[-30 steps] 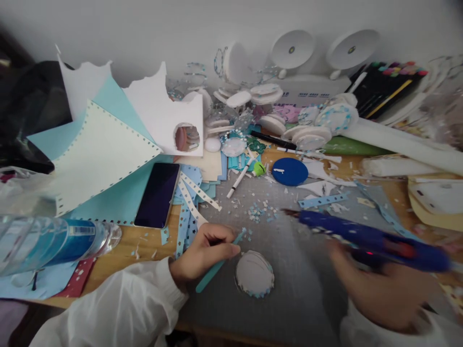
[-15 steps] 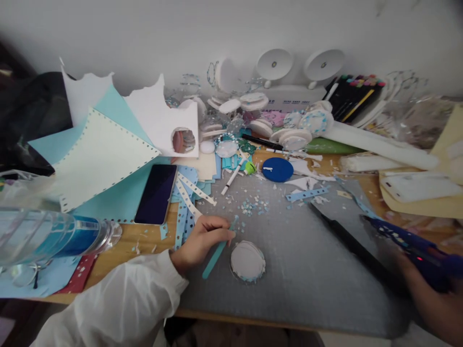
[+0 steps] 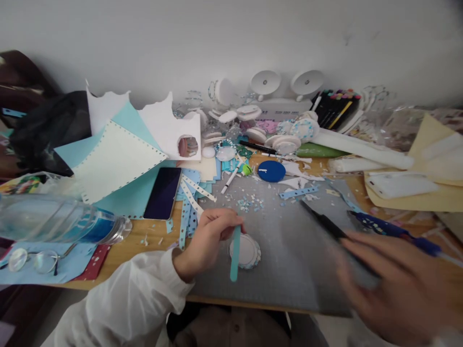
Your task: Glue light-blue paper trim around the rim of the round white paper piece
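A teal paper strip (image 3: pixel 235 255) is pinched in my left hand (image 3: pixel 214 236), hanging down over a small round white disc (image 3: pixel 249 251) with a bumpy edge. The disc lies on the grey mat. My right hand (image 3: pixel 401 284), smeared by motion, has its fingers spread above the handle of a long black tool (image 3: pixel 329 225) with a narrow tip; I cannot tell whether they touch it. Behind that hand lies a blue glue gun (image 3: pixel 396 230), out of its grasp.
Paper bits (image 3: pixel 249 202) litter the grey mat (image 3: pixel 289 260). A phone (image 3: pixel 162 193), patterned paper sheets (image 3: pixel 119 161), a water bottle (image 3: pixel 65 219) and glasses (image 3: pixel 45 260) lie to the left. A blue oval (image 3: pixel 271 171), white discs and markers (image 3: pixel 334 108) stand toward the wall.
My right hand has let go of the glue gun and moved left, over the black tool. My left hand has brought the teal strip rightward, over the white disc.
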`<state>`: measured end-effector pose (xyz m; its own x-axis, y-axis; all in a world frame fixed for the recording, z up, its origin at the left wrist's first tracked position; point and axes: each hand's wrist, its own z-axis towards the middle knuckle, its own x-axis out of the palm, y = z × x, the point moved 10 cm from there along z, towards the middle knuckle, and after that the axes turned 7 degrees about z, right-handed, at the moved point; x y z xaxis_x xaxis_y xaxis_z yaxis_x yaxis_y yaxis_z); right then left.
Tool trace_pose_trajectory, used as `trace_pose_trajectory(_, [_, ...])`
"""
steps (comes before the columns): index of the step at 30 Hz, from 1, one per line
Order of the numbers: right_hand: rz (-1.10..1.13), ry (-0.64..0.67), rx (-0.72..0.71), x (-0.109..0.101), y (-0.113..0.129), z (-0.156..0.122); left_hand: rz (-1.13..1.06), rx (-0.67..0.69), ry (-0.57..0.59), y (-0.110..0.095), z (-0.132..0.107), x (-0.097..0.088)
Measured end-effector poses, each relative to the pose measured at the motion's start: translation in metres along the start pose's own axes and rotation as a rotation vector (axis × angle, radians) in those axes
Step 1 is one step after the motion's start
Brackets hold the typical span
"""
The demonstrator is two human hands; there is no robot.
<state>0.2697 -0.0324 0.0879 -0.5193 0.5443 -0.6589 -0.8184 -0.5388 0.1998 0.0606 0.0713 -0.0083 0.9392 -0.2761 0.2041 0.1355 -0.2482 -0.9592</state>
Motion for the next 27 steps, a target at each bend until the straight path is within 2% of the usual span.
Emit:
trace_pose_trajectory(2, [0.092, 0.023, -0.196, 0.029, 0.039, 0.017, -0.015, -0.033, 0.002, -0.004, -0.005, 0.010])
trace_pose_trajectory(5, [0.207, 0.028, -0.353, 0.057, 0.075, 0.038, -0.029, -0.017, -0.067, -0.011, -0.009, 0.015])
trace_pose_trajectory(9, [0.216, -0.025, -0.530, 0.060, 0.094, 0.050, 0.033, 0.003, -0.101, -0.015, -0.006, 0.020])
trace_pose_trajectory(12, [0.218, -0.035, -0.592, 0.057, 0.088, 0.051, 0.128, 0.023, -0.045, -0.020, -0.002, 0.025])
trace_pose_trajectory(13, [0.242, -0.031, -0.557, 0.059, 0.080, 0.052, 0.191, 0.049, -0.015, -0.023, -0.002, 0.026])
trace_pose_trajectory(15, [0.332, -0.041, -0.395, 0.064, 0.053, 0.054, 0.384, 0.152, 0.075, -0.032, -0.003, 0.029])
trace_pose_trajectory(18, [0.477, -0.146, -0.014, 0.076, -0.002, 0.045, 0.808, 0.443, 0.268, -0.039, -0.017, 0.041])
trace_pose_trajectory(20, [0.582, -0.209, 0.259, 0.087, -0.036, 0.029, 1.124, 0.587, 0.368, -0.025, -0.025, 0.047])
trace_pose_trajectory(22, [0.712, -0.229, 0.482, 0.101, -0.058, 0.013, 1.346, 0.646, 0.429, -0.004, -0.025, 0.048])
trace_pose_trajectory(24, [0.849, -0.225, 0.620, 0.111, -0.066, 0.004, 1.408, 0.661, 0.447, 0.011, -0.022, 0.047])
trace_pose_trajectory(27, [1.022, -0.197, 0.732, 0.122, -0.067, 0.000, 1.326, 0.752, 0.388, 0.010, -0.019, 0.045])
